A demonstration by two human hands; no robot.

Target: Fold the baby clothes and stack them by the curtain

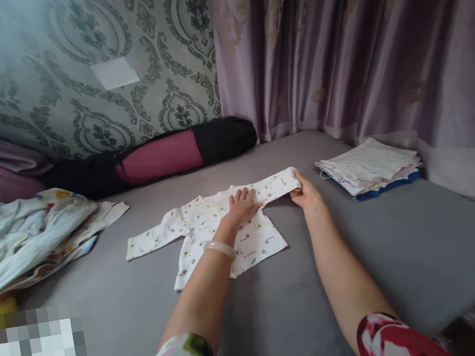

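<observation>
A small white baby shirt (201,232) with a tiny coloured print lies flat on the grey bed sheet (286,314), both sleeves spread out. My left hand (242,203) rests flat on the shirt's chest near the collar, fingers stretched out. A pale bangle circles that wrist. My right hand (304,194) pinches the cuff end of the shirt's right sleeve (278,185), fingers closed on the fabric.
A stack of folded cloths (372,172) sits on the bed to the right. A heap of crumpled laundry (22,242) lies at the left. A black and maroon bolster (161,154) lies along the patterned wall. Purple curtains hang at the right.
</observation>
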